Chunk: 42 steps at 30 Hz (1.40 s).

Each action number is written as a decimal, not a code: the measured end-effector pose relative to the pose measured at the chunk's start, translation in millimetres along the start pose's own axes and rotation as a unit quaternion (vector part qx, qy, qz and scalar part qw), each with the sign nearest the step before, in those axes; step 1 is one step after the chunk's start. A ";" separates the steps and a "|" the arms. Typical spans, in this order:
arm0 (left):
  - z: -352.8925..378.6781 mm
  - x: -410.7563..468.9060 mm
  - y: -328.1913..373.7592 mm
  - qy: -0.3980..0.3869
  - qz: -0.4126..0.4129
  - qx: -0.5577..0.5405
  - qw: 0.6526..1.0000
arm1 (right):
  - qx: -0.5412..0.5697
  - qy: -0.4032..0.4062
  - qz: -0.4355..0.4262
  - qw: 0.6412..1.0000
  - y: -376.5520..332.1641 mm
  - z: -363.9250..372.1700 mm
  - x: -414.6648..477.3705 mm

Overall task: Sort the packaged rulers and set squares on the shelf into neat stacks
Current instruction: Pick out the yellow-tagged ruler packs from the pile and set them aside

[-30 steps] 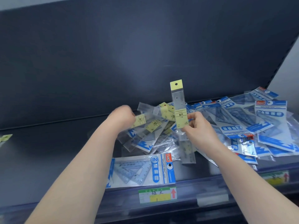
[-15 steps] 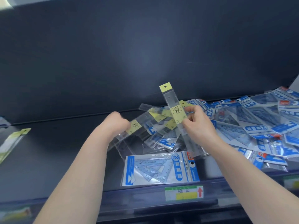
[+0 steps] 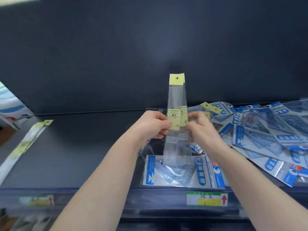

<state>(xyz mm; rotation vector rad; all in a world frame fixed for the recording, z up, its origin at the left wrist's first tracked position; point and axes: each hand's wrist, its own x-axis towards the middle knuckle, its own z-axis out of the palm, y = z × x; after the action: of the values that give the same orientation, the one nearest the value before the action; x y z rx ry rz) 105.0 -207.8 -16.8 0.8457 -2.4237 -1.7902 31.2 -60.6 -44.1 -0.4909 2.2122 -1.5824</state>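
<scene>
Right now your left fingers (image 3: 164,126) are curled tight against the left edge of the ruler packs (image 3: 177,100). Your right fingers (image 3: 194,116) pinch the right edge at the same height, and both grips land on the yellow label band partway up. So your left hand (image 3: 150,129) and right hand (image 3: 202,130) clamp one bundle between them, neither with fingers spread. You hold at least two clear sleeves, one in front and one just behind it, offset slightly to the right; whether more lie behind cannot be told. Their long axis stands nearly upright in front of you. The yellow hanging tab with its punched hole points up against the dark back panel (image 3: 116,55), and the clear lower end points down over the front of the shelf (image 3: 83,147). Below that lower end a set square pack (image 3: 205,172) lies flat at the shelf's front lip, its long side running left to right. To your right a loose heap of set square packs (image 3: 266,134) overlaps in every direction, with a few yellow-tabbed rulers (image 3: 210,108) poking out just beyond your right hand. Well apart to your left another ruler pack (image 3: 28,140) lies slanted on the shelf, tab toward the back. A price label (image 3: 206,198) sits on the front rail beneath the flat pack
</scene>
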 end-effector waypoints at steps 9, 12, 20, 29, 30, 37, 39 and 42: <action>14.5 60.8 6.0 0.119 0.120 0.410 0.896 | -0.153 0.097 -0.019 0.983 13.6 -38.7 -3.8; 15.7 81.0 0.1 0.037 0.128 0.534 0.835 | -0.199 0.098 -0.001 0.975 17.4 -44.8 -9.9; 5.9 109.4 7.8 0.016 0.124 0.600 0.790 | -0.198 0.151 0.024 0.968 20.3 -38.1 -13.9; 4.5 50.8 42.8 0.181 0.180 0.237 0.938 | -0.101 0.156 0.001 0.983 13.1 -38.0 -3.2; 8.7 40.5 42.4 0.120 0.129 0.107 0.979 | -0.073 0.141 -0.001 0.987 9.6 -34.5 -3.2; 5.9 -2.8 -6.6 0.100 0.009 -0.001 0.995 | 0.001 -0.018 -0.045 0.999 -14.8 23.8 -2.7; -11.1 -14.6 -19.4 0.131 -0.001 0.012 0.991 | -0.003 -0.066 -0.067 0.996 -19.1 47.2 -8.5; -38.4 -30.1 -38.6 0.186 -0.004 0.018 0.982 | -0.058 -0.138 -0.113 0.982 -28.2 86.6 -17.6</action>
<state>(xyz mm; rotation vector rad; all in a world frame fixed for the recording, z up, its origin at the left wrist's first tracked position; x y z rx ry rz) 158.8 -236.6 -28.8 1.0814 -2.2171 -1.4364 90.8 -131.6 -41.3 -0.9651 2.1001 -1.3948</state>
